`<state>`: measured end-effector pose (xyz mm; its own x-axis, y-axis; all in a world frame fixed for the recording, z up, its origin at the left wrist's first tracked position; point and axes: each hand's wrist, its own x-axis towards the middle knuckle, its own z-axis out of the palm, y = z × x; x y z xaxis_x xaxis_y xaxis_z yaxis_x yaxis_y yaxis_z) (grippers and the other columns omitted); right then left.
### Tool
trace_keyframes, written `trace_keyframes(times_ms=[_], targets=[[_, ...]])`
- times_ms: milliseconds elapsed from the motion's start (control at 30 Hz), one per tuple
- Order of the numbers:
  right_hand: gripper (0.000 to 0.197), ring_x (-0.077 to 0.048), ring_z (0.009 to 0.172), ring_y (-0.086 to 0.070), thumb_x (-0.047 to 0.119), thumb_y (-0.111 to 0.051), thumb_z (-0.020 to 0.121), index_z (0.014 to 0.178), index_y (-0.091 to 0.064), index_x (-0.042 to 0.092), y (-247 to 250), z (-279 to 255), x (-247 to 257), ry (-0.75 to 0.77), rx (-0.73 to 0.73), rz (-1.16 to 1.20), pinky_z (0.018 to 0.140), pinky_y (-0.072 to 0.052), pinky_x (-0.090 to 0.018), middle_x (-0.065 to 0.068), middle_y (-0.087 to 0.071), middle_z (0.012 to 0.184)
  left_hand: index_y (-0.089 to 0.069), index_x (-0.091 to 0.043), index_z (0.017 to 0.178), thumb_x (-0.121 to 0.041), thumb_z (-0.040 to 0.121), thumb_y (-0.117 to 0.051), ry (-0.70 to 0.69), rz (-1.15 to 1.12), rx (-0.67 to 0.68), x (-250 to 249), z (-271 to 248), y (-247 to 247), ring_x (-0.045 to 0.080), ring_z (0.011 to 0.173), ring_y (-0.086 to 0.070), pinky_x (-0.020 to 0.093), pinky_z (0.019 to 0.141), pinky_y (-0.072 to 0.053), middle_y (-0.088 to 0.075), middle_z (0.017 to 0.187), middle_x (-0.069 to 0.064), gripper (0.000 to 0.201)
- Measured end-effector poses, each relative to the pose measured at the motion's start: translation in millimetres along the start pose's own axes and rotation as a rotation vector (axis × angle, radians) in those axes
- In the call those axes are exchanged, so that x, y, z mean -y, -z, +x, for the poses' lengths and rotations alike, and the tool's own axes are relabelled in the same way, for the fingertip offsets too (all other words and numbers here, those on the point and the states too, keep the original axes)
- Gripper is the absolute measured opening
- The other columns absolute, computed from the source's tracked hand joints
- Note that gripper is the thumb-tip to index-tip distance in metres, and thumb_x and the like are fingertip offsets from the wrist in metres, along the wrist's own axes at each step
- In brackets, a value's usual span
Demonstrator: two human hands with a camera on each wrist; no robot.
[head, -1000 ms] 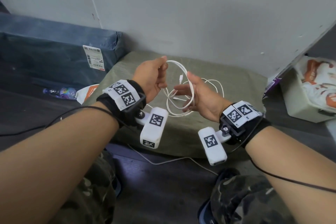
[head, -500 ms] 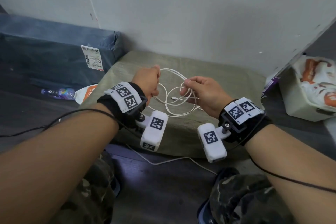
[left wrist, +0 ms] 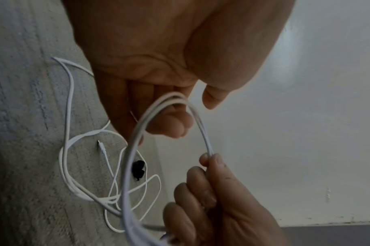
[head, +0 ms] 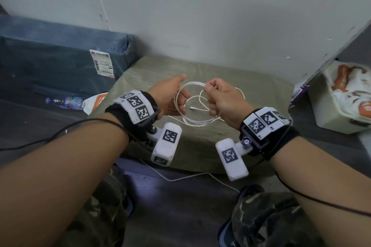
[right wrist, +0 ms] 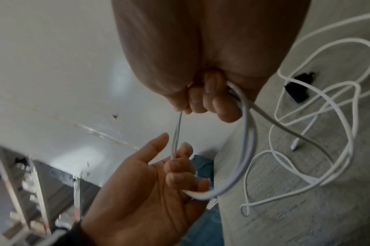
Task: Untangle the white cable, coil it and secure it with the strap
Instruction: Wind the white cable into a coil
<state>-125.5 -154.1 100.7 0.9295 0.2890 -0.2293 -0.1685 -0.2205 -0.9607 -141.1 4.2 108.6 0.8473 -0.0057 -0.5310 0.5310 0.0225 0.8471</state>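
White cable [head: 192,84] coil held between raised hands: left hand [head: 170,96] fingers curled round loops, right hand [head: 222,100] fist pinching strands.

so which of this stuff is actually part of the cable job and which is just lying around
In the job:
- thin white cable, part coiled
- small black strap on the mat
- left hand, right hand

Lying about:
- blue wrapped parcel
- clear plastic bottle
- white bin

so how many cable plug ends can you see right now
1: a small plug of the white cable lies on the green mat between both hands. The other end may be hidden.
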Motion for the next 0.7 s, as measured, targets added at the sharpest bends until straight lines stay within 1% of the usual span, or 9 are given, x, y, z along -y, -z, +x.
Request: trace_keyframes(times_ms=[100, 167, 233, 333, 400, 433, 533, 600, 700], targets=[[0.014, -0.010, 0.046, -0.029, 0.023, -0.042, 0.099, 0.087, -0.047, 0.018, -1, -2, 1, 0.039, 0.071, -0.177, 0.044, -0.028, -0.024, 0.001, -0.036, 0.060, -0.061, -0.007, 0.080, -0.050, 0.094, -0.042, -0.008, 0.070, 0.065, 0, -2, 0, 0.016, 0.041, -0.050, 0.029, 0.061, -0.050, -0.050, 0.049, 0.001, 0.049], [0.010, -0.010, 0.047, -0.030, 0.025, -0.042, 0.098, 0.096, -0.048, 0.017, -1, -3, 2, 0.027, 0.101, -0.218, 0.044, -0.027, -0.024, 0.001, -0.037, 0.060, -0.061, -0.009, 0.078, -0.049, 0.094, -0.045, -0.049, 0.146, 0.134, 3, -3, -2, 0.011, 0.040, -0.041, 0.024, 0.051, -0.044, -0.042, 0.048, -0.003, 0.046], [0.007, -0.010, 0.044, -0.028, 0.024, -0.041, 0.097, 0.097, -0.047, 0.020, -1, -2, 3, -0.024, 0.101, -0.135, 0.044, -0.024, -0.024, 0.002, -0.036, 0.058, -0.057, -0.011, 0.073, -0.042, 0.096, -0.045, -0.118, 0.186, 0.170, 6, -4, -6, 0.007, 0.037, -0.030, 0.020, 0.042, -0.033, -0.032, 0.045, -0.007, 0.041], [0.008, -0.010, 0.038, -0.025, 0.019, -0.039, 0.094, 0.095, -0.046, 0.019, 2, 1, 8, -0.100, 0.044, 0.113, 0.046, -0.023, -0.023, 0.000, -0.037, 0.054, -0.048, -0.013, 0.067, -0.035, 0.100, -0.040, -0.161, 0.125, 0.139, 5, -5, -8, 0.004, 0.034, -0.023, 0.016, 0.035, -0.024, -0.028, 0.042, -0.011, 0.040], [0.007, -0.012, 0.039, -0.027, 0.012, -0.038, 0.093, 0.093, -0.045, 0.014, 5, 1, 10, -0.083, 0.015, 0.173, 0.046, -0.027, -0.025, -0.004, -0.039, 0.055, -0.048, -0.014, 0.066, -0.033, 0.100, -0.039, -0.147, 0.142, 0.110, 4, -4, -8, 0.005, 0.035, -0.023, 0.018, 0.038, -0.023, -0.026, 0.042, -0.011, 0.040], [0.008, -0.012, 0.039, -0.029, 0.008, -0.038, 0.093, 0.090, -0.043, 0.013, 6, 2, 8, -0.065, 0.010, 0.134, 0.046, -0.028, -0.026, -0.004, -0.040, 0.056, -0.050, -0.013, 0.065, -0.032, 0.099, -0.039, -0.139, 0.176, 0.100, 4, -3, -8, 0.007, 0.038, -0.023, 0.019, 0.041, -0.024, -0.027, 0.043, -0.010, 0.040], [0.012, -0.014, 0.047, -0.039, 0.008, -0.043, 0.094, 0.087, -0.039, 0.017, 6, 1, 1, -0.010, 0.041, -0.162, 0.048, -0.032, -0.029, -0.004, -0.046, 0.061, -0.058, -0.012, 0.067, -0.039, 0.097, -0.041, -0.111, 0.258, 0.104, 6, -3, -11, 0.012, 0.045, -0.031, 0.025, 0.050, -0.032, -0.038, 0.050, -0.002, 0.044], [0.013, -0.013, 0.056, -0.044, 0.012, -0.046, 0.095, 0.090, -0.036, 0.018, 3, -1, -1, 0.036, 0.097, -0.304, 0.048, -0.036, -0.025, -0.004, -0.049, 0.069, -0.060, -0.015, 0.071, -0.051, 0.093, -0.043, -0.122, 0.323, 0.133, 8, -3, -11, 0.014, 0.046, -0.035, 0.025, 0.050, -0.033, -0.045, 0.054, 0.000, 0.046], [0.014, -0.008, 0.058, -0.046, 0.014, -0.046, 0.097, 0.093, -0.033, 0.017, 0, -4, -1, 0.077, 0.166, -0.315, 0.046, -0.037, -0.014, -0.003, -0.050, 0.070, -0.058, -0.018, 0.074, -0.061, 0.084, -0.048, -0.184, 0.466, 0.157, 12, -2, -11, 0.014, 0.050, -0.035, 0.025, 0.049, -0.030, -0.042, 0.056, -0.002, 0.046]])
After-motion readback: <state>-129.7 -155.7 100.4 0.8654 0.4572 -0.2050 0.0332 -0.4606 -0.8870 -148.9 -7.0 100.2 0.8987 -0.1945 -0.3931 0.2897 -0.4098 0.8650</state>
